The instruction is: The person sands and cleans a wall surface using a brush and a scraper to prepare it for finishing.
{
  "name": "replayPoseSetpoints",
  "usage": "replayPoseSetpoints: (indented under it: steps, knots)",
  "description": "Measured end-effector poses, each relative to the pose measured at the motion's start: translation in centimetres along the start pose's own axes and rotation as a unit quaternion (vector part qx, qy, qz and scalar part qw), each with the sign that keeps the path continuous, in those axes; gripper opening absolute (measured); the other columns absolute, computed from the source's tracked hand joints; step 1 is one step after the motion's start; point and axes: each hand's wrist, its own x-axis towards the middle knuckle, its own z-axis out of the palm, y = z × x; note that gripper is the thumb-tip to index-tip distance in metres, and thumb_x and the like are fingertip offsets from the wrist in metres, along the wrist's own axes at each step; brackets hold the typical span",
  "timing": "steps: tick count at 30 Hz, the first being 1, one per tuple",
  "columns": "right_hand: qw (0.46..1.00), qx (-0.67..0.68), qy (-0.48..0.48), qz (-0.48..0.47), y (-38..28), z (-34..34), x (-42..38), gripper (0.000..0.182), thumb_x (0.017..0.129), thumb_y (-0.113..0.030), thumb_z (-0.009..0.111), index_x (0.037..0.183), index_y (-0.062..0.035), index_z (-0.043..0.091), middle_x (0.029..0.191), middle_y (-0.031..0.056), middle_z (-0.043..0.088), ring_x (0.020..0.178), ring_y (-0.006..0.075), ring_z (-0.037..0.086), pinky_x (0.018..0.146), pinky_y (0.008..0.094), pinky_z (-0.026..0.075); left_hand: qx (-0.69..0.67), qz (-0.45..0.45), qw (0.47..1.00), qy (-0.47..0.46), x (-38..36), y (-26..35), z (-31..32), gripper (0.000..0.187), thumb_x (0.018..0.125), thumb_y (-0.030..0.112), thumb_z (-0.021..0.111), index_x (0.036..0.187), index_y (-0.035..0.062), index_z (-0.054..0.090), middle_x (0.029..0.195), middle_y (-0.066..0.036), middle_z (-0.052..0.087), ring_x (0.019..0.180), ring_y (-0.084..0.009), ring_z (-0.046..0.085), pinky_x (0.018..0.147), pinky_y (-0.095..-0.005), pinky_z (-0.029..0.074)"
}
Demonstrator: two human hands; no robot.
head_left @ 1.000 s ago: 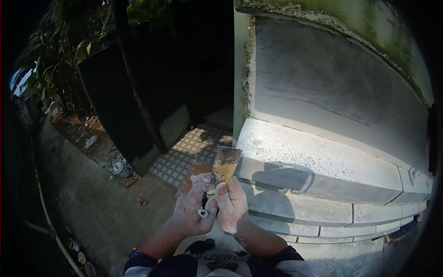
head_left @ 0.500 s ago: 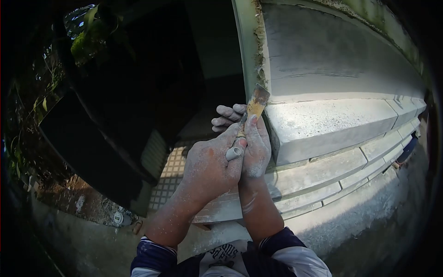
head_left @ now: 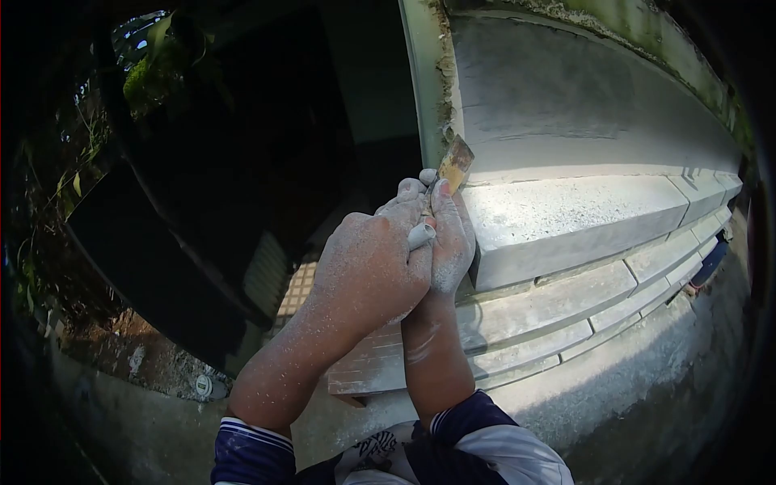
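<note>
Yellow-brown scraper [head_left: 456,164] in 2 hands [head_left: 364,263] [head_left: 450,246]

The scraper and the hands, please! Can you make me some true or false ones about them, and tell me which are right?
1. The left hand and the right hand both touch the scraper. True.
2. The hands are perfectly clean. False: pale dust covers them.
3. The scraper's blade points away from the person's shirt. True.
4. The scraper is lying on the steps. False: it is held up in the hands.
</note>
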Motion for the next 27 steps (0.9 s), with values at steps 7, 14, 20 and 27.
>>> replayPoseSetpoints:
  steps: [7, 14, 20, 27]
  knots:
    - [0.997, -0.001, 0.078, -0.009, -0.4, 1.4, 1.3, 0.026, 0.113, -0.023, 0.045, 0.120, 0.0013, 0.052, 0.101, 0.0101, 0.061, 0.085, 0.0131, 0.063, 0.075, 0.0264, 0.057, 0.016, -0.038, 0.999, -0.021, 1.8, 1.4, -1.0, 0.029, 0.094, 0.014, 0.059, 0.109, -0.0063, 0.073, 0.066, -0.019, 0.070, 0.055, -0.0265, 0.069, 0.057, -0.0362, 0.055]
    - [0.997, 0.055, 0.044, 0.018, -0.2, 1.6, 1.1, 0.024, 0.112, -0.019, 0.045, 0.125, 0.0008, 0.049, 0.104, 0.0093, 0.058, 0.090, 0.0135, 0.062, 0.079, 0.0287, 0.058, 0.003, -0.056, 0.997, -0.057, 2.3, 1.4, -2.1, 0.027, 0.095, 0.011, 0.058, 0.107, -0.0080, 0.073, 0.071, -0.019, 0.072, 0.058, -0.0225, 0.069, 0.061, -0.0337, 0.055]
    - [0.997, 0.072, 0.019, 0.003, 0.6, 1.0, 1.2, 0.023, 0.112, -0.019, 0.045, 0.126, 0.0001, 0.049, 0.105, 0.0092, 0.059, 0.091, 0.0133, 0.062, 0.081, 0.0292, 0.058, -0.009, -0.098, 0.992, -0.084, 2.6, 1.2, -2.3, 0.026, 0.094, 0.012, 0.057, 0.102, -0.0081, 0.072, 0.071, -0.019, 0.071, 0.061, -0.0249, 0.069, 0.063, -0.0363, 0.056]
    - [0.996, 0.078, 0.037, -0.010, 0.9, 1.6, 0.7, 0.023, 0.112, -0.018, 0.046, 0.127, 0.0000, 0.048, 0.105, 0.0090, 0.058, 0.092, 0.0136, 0.062, 0.081, 0.0290, 0.058, -0.045, -0.104, 0.989, -0.092, 2.9, 0.7, -2.7, 0.026, 0.096, 0.012, 0.059, 0.105, -0.0071, 0.073, 0.073, -0.016, 0.072, 0.063, -0.0187, 0.067, 0.063, -0.0337, 0.053]
